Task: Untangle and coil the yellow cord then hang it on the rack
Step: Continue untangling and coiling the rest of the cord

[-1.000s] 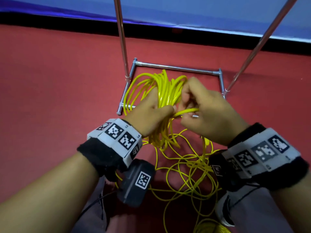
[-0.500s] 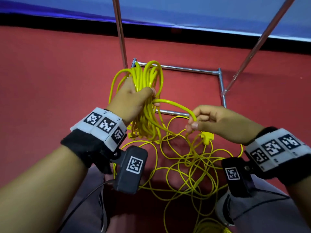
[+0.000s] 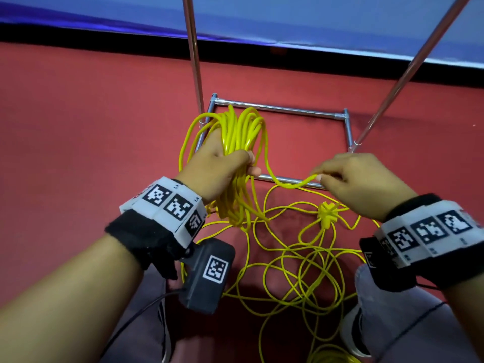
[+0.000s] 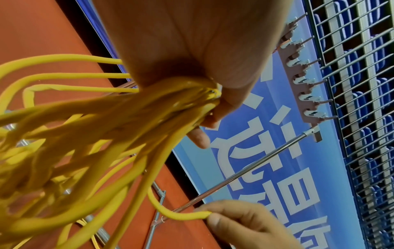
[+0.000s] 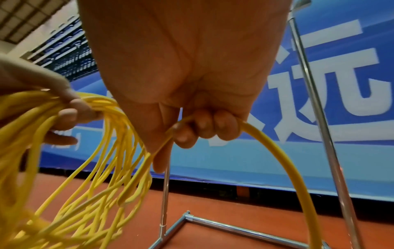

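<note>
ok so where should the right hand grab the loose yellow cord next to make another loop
Judging by its lie, grip the slack run trailing just below the right hand, ahead of the knotted clump. Come from above with a thumb-and-finger pinch: that stretch runs free, while the floor tangle crosses itself.

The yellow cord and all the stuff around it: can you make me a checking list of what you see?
Surface: red floor, part bare, part covered by loose cord.
Job's things: yellow cord, partly gathered into a bundle of loops, the rest tangled on the floor; metal rack standing behind it, nothing hung on its hooks.
Clutter: nothing seen.
Hands: left hand grips the bundle of loops; right hand pinches one strand leading from it.
Cables: thin black wire from the left wrist camera.
Surroundings: blue banner with white characters; wire fence behind.
</note>
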The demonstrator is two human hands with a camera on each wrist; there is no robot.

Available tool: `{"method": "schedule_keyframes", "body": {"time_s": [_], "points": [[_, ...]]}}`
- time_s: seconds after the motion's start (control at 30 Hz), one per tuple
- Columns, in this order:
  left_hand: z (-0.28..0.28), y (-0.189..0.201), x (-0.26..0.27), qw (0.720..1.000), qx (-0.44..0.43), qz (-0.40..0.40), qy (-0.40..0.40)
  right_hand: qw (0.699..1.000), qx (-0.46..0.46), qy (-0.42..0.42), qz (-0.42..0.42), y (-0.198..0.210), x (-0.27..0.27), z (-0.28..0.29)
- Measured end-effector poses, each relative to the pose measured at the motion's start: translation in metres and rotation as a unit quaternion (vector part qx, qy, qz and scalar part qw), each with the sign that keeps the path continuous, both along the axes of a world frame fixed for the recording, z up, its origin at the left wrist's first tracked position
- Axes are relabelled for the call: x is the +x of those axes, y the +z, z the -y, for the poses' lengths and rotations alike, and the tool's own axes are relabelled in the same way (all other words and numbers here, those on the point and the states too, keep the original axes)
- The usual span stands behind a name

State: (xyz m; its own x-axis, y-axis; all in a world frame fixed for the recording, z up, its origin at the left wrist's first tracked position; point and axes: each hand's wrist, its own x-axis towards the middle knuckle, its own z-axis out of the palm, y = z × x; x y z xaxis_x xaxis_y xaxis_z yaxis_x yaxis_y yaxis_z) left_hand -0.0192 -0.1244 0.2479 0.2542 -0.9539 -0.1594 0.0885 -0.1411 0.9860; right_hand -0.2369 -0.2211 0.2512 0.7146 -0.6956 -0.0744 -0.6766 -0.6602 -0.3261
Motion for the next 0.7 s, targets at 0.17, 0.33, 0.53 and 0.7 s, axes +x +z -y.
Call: {"method": "schedule_keyframes", "body": {"time_s": [0.17,0.33,0.53,0.7], "points": [[0.003,-0.001,0.002,1.000,-0.009,-0.028,0.006,0.993,0.039,0.059,-0.098,-0.005,0.019,-0.027],[0.001,-0.003,-0.012,0.999,-0.015,-0.009,-0.032,0.976,0.090,0.197,0.031,-0.003,0.043,-0.051],[-0.003,0.002,-0.014,0.993,-0.020,-0.057,-0.101,0.965,0.138,0.159,0.156,0.006,0.038,-0.046],[-0.003,0.001,-0.013,0.993,-0.005,-0.086,-0.078,0.936,0.256,0.091,0.224,0.009,0.028,-0.033]]}}
